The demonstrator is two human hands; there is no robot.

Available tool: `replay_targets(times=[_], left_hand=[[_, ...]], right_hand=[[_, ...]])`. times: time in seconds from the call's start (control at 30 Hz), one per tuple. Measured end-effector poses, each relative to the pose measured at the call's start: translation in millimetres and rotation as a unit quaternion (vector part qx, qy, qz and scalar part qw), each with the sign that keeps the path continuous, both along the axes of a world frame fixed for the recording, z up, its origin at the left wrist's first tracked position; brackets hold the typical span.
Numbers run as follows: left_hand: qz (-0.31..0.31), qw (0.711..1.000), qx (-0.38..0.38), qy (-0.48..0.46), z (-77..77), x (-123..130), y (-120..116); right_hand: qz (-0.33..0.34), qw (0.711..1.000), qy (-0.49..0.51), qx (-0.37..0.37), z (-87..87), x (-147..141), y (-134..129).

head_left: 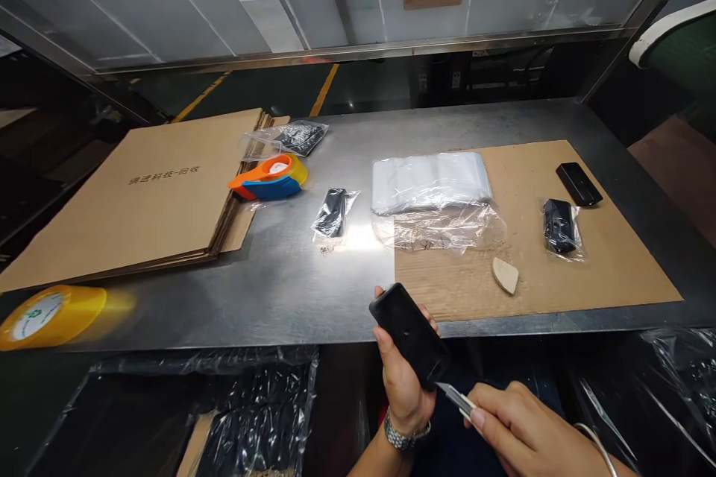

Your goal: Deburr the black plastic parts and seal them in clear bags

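Observation:
A black rectangular plastic part (407, 332) with rounded corners and a small hole lies tilted in my left hand (400, 380), fingers wrapped round its sides. In my right hand (509, 421) is a utility knife (456, 396), its blade tip at the lower end of the black part; whether it touches cannot be made out. Beyond my hands, on a cardboard sheet (447, 294), sit a beige wedge-shaped piece (506, 276), a bagged black part (559, 226) and an unbagged black part (579, 184).
A stack of clear plastic bags (430, 180) overlaps the cardboard. On the metal table (268, 298) are another bagged black part (333, 212), an orange-blue tape dispenser (271, 177), flattened cartons (145, 201) and a yellow tape roll (50, 317). Below the front edge are plastic-lined containers (257, 402).

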State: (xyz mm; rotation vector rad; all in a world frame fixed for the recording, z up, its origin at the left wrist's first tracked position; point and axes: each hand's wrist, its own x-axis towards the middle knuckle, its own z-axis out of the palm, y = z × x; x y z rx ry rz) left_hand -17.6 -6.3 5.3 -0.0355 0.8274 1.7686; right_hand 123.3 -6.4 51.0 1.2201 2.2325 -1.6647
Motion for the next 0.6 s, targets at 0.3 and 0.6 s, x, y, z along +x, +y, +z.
replay_targets(times=[0.3, 0.6], left_hand=[[0.022, 0.999, -0.003, 0.050, 1.1, 1.9, -1.2], [0.061, 0.996, -0.001, 0.067, 5.3, 5.4, 2.3]], right_hand=[[-0.047, 0.998, 0.043, 0.021, -7.2, 2.6, -3.5], [-0.037, 0.996, 0.040, -0.065, -5.5, -2.2, -0.5]])
